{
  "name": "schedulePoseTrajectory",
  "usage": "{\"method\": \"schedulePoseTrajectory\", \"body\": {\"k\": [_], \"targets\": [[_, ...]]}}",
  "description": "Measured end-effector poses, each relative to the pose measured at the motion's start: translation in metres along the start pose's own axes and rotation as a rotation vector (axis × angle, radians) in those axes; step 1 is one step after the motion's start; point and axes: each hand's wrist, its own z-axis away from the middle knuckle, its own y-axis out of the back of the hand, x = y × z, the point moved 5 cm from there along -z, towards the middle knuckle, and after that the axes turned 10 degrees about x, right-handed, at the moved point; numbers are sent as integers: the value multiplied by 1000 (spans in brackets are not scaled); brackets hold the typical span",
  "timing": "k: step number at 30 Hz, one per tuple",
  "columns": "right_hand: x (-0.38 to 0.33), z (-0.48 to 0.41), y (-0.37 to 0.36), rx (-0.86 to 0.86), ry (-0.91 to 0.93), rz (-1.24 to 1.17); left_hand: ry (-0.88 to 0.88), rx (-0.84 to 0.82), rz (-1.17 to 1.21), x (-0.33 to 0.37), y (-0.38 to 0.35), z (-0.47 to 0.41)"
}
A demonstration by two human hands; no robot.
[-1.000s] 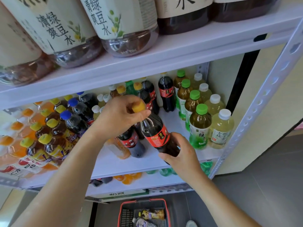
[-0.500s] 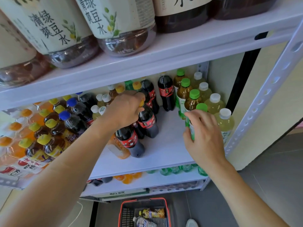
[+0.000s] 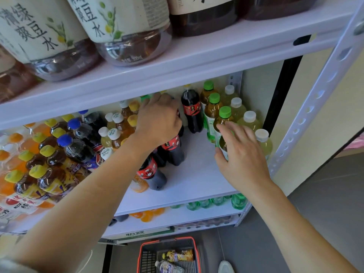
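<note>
Nearest, on the floor below the rack, a red-rimmed plastic shopping basket (image 3: 139, 259) holds two small bottles. Above it, near the right front corner of the white shelf board (image 3: 197, 174), the right hand (image 3: 239, 152) clasps a clear plastic green-tea bottle with a white-and-green label (image 3: 223, 144). The thumb is on its left side, and the fingers bend over its shoulder and hide the cap, a half-closed hold rather than a tight one. That green-tea bottle stands at the front of its row, just beside a pale yellow bottle with a white cap (image 3: 263, 142). A careless shove could knock this neighbour off the right edge, or push the green-capped row (image 3: 225, 112) askew. Further in, mid-shelf, the left hand (image 3: 159, 123) curls down over the top of a dark cola bottle with a red label (image 3: 173, 148), its cap hidden under the palm. The cola bottle sits packed between others of its kind. The front dark bottle (image 3: 152, 174) looks tilted against a small orange bottle (image 3: 138, 185), so pressing backward or sideways here may topple it toward the front edge. At the back a lone dark bottle (image 3: 192, 113) stands upright.
</note>
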Motion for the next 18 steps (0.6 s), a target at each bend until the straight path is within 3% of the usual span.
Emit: {"method": "schedulePoseTrajectory", "body": {"k": [2, 7, 12, 16, 18], "targets": [[1, -3, 4, 1, -4, -66, -13, -27, 88, 21, -13, -21], [2, -1, 15, 110, -16, -287, 220, -231, 132, 32, -58, -76], [2, 13, 12, 177, -142, -446, 203, -210, 156, 24, -66, -87], [1, 23, -13, 39, -287, -563, 92, -179, 90, 36, -51, -53], [-1, 30, -29, -93, -338, -584, 92, -81, 25, 36, -31, -29]]}}
